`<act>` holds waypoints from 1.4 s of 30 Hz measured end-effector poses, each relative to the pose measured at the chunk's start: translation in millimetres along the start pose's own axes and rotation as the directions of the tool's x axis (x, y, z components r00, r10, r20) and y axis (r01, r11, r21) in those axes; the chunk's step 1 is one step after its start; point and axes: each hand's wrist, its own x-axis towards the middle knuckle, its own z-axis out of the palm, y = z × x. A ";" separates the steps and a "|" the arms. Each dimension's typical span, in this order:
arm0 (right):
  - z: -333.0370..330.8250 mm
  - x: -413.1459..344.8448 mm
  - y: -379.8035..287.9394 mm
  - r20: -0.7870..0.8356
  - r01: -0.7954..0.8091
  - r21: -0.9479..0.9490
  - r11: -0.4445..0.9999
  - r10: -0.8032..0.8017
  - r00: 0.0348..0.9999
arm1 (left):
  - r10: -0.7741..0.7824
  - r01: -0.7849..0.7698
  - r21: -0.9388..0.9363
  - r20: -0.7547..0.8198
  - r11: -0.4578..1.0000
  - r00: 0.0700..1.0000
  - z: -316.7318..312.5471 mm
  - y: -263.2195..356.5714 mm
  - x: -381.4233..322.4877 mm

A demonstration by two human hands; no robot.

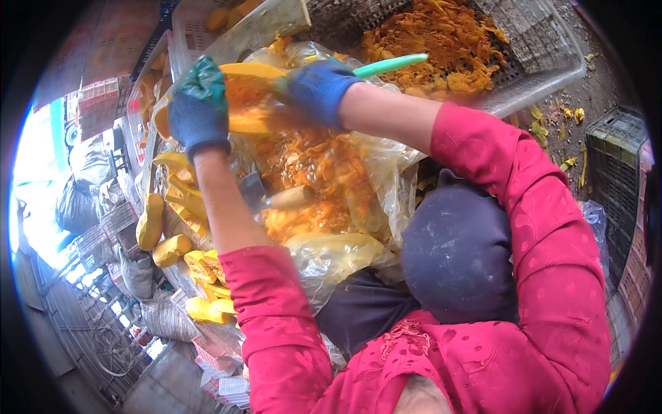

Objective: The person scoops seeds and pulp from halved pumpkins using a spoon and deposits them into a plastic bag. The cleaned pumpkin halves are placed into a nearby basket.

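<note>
My left hand (199,106), in a blue knitted glove with a green coating, grips the left end of a halved squash (251,70) with orange flesh. Beside its cut face is my right hand (320,93), in a blue glove, closed on a tool with a light green handle (391,65); the tool's working end is blurred against the flesh. Below both hands lies a heap of scraped pulp and seeds (310,171) on clear plastic sheeting (336,253). A knife's wooden handle (289,197) rests on the pulp, with its dark blade (252,190) to the left.
Yellow squash pieces (151,222) lie at the left. A plastic crate (548,77) at the top holds more orange pulp (439,41). A dark crate (615,155) stands at the right. A wooden board (258,31) slants across the top; squash scraps (538,127) litter the ground.
</note>
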 end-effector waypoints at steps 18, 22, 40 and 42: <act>-13.4 -1.2 -1.4 0.025 -0.120 0.187 0.975 0.118 0.993 | -0.066 0.075 0.224 -0.049 0.972 0.997 8.9 11.9 11.7; -9.0 -5.1 -0.2 0.391 0.066 -0.334 0.940 0.075 0.918 | -0.093 0.106 0.158 -0.090 0.982 0.992 5.8 1.4 12.0; -8.6 -38.8 70.5 -0.083 -0.311 0.062 0.948 0.316 0.945 | 0.041 -0.069 -0.110 -0.239 0.992 0.970 28.3 5.9 18.7; -7.6 -52.4 76.1 -0.018 -0.424 0.228 0.877 0.439 0.898 | 0.000 -0.062 -0.244 -0.245 0.968 0.970 30.1 3.8 14.1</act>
